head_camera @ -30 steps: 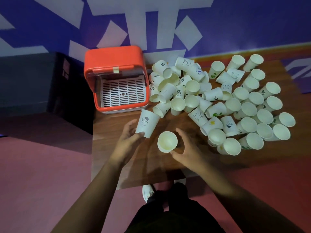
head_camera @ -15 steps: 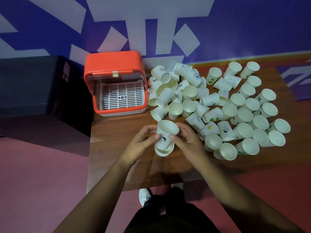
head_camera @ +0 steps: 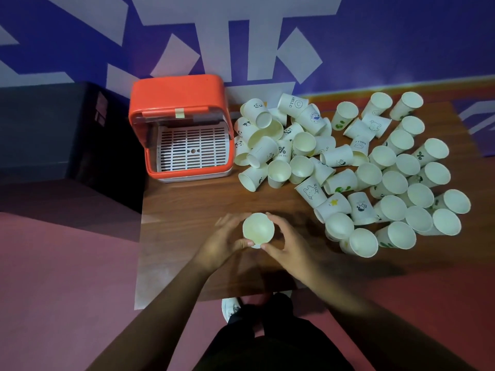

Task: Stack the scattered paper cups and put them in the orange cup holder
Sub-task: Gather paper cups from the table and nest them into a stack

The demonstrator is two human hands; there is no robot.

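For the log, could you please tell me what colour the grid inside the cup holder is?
White, with dark slots; the grid shows best in the head view.

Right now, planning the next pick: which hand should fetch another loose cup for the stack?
Right hand, probably: the loose cups lie on its side, nearest it; the left hand can hold the stacked cups.

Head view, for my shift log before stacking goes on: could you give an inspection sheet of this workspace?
Surface: brown wooden table.
Job's things: cup stack upright between both hands; orange cup holder back left, open, no cups seen inside; loose cups heaped at right, many tipped.
Clutter: nothing seen.
Grippers: left hand and right hand, fingers curled round the cup stack.
Cables: nothing seen.
Surroundings: purple-and-white wall, reddish floor, dark cabinet at left.
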